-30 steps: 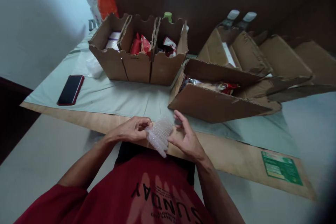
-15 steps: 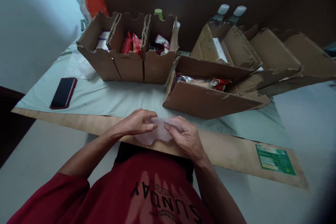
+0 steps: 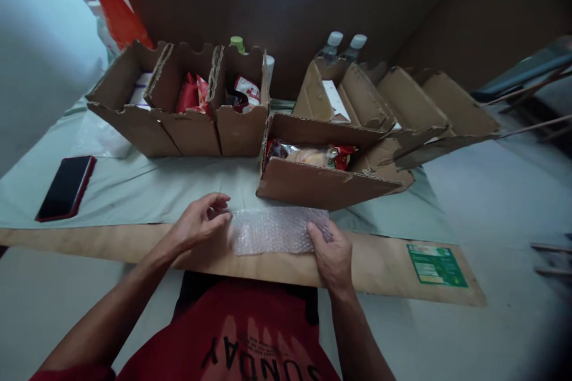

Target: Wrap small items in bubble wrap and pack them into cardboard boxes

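A sheet of clear bubble wrap lies spread flat at the near edge of the table, partly on a cardboard sheet. My left hand pinches its left edge with fingers curled. At the right end my right hand presses down and holds it. Just behind the wrap stands an open cardboard box with snack packets inside.
A row of three open cardboard compartments holding red packets stands at the back left. More cardboard boxes and two capped bottles are at the back right. A dark phone lies on the pale cloth at left. A green label marks the cardboard sheet.
The bubble wrap, bunched up between both hands a second ago, has been unfolded and laid flat on the table. My hands have moved apart to its two ends.
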The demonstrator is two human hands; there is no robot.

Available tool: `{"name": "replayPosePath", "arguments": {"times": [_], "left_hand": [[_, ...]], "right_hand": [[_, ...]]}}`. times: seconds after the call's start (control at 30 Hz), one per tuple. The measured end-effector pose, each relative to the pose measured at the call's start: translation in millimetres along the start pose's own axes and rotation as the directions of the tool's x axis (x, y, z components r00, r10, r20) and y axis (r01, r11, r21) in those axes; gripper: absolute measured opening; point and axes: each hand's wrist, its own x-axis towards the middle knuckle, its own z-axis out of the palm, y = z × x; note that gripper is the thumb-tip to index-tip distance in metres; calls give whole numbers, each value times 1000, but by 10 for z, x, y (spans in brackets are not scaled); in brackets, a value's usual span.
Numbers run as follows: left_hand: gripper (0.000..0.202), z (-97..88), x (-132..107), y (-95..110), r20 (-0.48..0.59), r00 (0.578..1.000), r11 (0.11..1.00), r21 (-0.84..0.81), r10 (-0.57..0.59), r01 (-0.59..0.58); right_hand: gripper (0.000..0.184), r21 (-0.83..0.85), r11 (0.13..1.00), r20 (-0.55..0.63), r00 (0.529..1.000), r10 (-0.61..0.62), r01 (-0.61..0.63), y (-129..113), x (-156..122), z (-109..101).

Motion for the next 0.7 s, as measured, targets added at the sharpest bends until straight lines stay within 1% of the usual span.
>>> {"name": "replayPosePath", "arguments": {"times": [0.03, 0.07, 0.1, 0.17, 0.2, 0.23, 0.27, 0.33, 0.37, 0.43, 0.47, 0.5, 0.53, 0.57, 0.6, 0.63, 0.7], "left_hand": [[29, 96, -3, 8, -52, 997, 996, 65, 65, -61], [27, 195, -18, 12, -81, 985, 982, 126, 153, -142], [23, 290, -42, 15, -88, 963, 955, 178, 254, -236], [21, 455, -101, 29, -68, 896, 875, 260, 439, -409], [23, 520, -127, 44, -54, 863, 833, 298, 502, -466], [24, 573, -147, 64, -38, 838, 797, 335, 544, -502], [26, 616, -157, 86, -16, 822, 767, 370, 569, -523], [25, 675, -145, 118, 57, 809, 713, 441, 584, -546], [24, 695, -127, 121, 103, 812, 688, 477, 575, -547], [22, 724, -79, 88, 188, 829, 647, 544, 526, -534], [21, 734, -57, 56, 217, 840, 636, 567, 498, -524], [20, 741, -41, 19, 235, 849, 633, 579, 474, -514], [20, 745, -31, -20, 242, 854, 638, 580, 460, -507], [20, 747, -27, -55, 242, 856, 645, 573, 457, -506], [21, 747, -29, -84, 240, 856, 652, 564, 458, -507], [21, 743, -35, -105, 239, 856, 659, 554, 459, -508], [22, 722, -53, -125, 234, 859, 681, 529, 456, -506]], "right_hand": [[30, -69, 997, -5, 1000, -19, 19, 75, -21, -14], [34, -145, 988, -26, 998, -60, 56, 149, -45, -45], [39, -224, 969, -59, 991, -118, 102, 215, -70, -89], [41, -362, 912, -132, 958, -253, 191, 290, -119, -184], [38, -407, 884, -141, 940, -312, 232, 286, -138, -214], [34, -429, 860, -118, 926, -358, 278, 251, -151, -217], [31, -427, 842, -65, 918, -391, 329, 189, -157, -189], [29, -373, 819, 119, 898, -423, 435, 11, -153, -32], [29, -337, 809, 225, 876, -427, 481, -81, -145, 80], [28, -283, 783, 404, 809, -427, 554, -209, -130, 301], [28, -265, 766, 462, 775, -432, 585, -225, -126, 377], [27, -256, 751, 494, 750, -440, 609, -202, -125, 410], [26, -261, 741, 501, 743, -445, 619, -140, -126, 395], [26, -283, 737, 486, 754, -441, 614, -46, -128, 332], [26, -322, 738, 450, 782, -432, 593, 71, -129, 228], [24, -373, 742, 396, 819, -416, 557, 197, -126, 94], [20, -489, 747, 250, 893, -374, 450, 426, -108, -194]]}}
